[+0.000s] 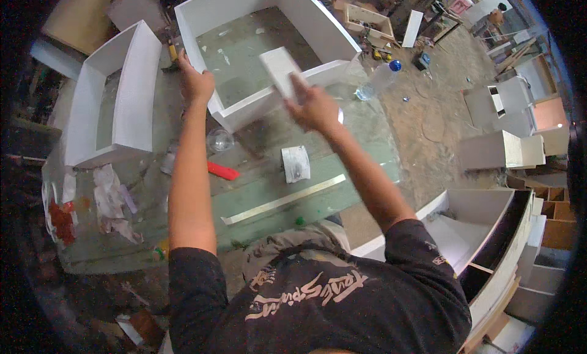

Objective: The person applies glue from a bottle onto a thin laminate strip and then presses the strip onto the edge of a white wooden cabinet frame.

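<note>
On the green worktable (pixel 318 170) a red flat tool (pixel 222 170) lies near the person, beside a long pale strip (pixel 282 200). Further on, the right hand (pixel 315 106) has its fingers closed around a small white rectangular block (pixel 279 70), and the left hand (pixel 197 85) grips the left wall of the open white wooden box frame (pixel 269 48).

Soft, even daylight fills the workshop, brightest toward two o'clock over the dusty floor (pixel 440 109), and the white box (pixel 318 30) at twelve o'clock nearly washes out. Shadows stay faint. The right hand (pixel 315 106) is smeared by motion blur. Straight edges bow outward, and the rim darkens to black from seven to ten o'clock
</note>
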A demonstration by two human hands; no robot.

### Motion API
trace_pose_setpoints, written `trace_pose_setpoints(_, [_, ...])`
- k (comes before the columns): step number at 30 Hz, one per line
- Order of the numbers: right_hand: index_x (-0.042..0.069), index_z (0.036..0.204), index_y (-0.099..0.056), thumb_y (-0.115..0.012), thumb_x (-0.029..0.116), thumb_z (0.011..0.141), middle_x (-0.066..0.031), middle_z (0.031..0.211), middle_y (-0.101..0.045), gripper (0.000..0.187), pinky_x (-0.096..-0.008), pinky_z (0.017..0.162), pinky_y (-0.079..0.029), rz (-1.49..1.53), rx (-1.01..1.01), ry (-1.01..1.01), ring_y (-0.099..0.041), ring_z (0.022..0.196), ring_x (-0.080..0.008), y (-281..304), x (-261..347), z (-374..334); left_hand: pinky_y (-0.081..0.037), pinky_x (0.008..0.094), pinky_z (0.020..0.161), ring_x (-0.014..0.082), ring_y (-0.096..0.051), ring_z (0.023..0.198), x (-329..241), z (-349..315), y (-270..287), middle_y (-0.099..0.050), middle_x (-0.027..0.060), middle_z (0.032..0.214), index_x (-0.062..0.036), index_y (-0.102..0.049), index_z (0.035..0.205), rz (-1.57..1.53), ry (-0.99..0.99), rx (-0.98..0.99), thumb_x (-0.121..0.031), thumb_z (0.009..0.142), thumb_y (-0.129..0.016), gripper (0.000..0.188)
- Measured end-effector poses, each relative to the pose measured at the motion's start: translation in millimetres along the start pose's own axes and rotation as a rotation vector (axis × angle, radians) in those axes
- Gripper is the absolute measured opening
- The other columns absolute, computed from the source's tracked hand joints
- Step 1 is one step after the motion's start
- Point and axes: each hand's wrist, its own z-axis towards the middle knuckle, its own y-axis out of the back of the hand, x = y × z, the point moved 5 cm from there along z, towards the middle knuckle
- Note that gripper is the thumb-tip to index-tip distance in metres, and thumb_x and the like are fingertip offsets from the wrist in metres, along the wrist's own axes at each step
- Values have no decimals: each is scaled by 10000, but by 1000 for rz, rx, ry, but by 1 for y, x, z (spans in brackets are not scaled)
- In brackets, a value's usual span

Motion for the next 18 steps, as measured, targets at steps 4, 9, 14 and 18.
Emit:
trace_pose_setpoints(4, [342,1489,-440,-647,590,834,-217,1114,-676,730,-508,854,-547,-36,-27,-126,-682,999,-396,36,-66,16,-391,465,1092,404,-504,1307,3,5,8,-428,232,1507,-98,-250,1486,-35,-40,3,-11,799,-625,787])
trace_pose_setpoints(9, [365,1469,-475,-654,626,813,-192,1166,-682,727,-477,910,-523,19,-52,-196,-664,1069,-380,65,-119,27,-407,457,1078,391,-520,1297,-1,3,6,-495,232,1454,-86,-287,1476,-126,-37,-15,-5,821,-654,755])
trace_pose_setpoints(14, [268,1433,-544,-709,499,824,-223,1217,-673,671,-436,966,-502,50,-123,-126,-661,1120,-363,68,-116,21,-421,434,1065,378,-546,1280,2,5,6,-549,253,1389,-67,-342,1454,-224,17,-65,-9,831,-679,710])
trace_pose_setpoints(18, [208,1446,-537,-782,374,794,-194,1168,-698,716,-402,928,-508,236,-153,-99,-677,1058,-281,47,-101,-31,-433,429,1051,378,-557,1265,-5,2,10,-558,265,1371,-55,-359,1441,-221,30,-88,-7,837,-675,683])
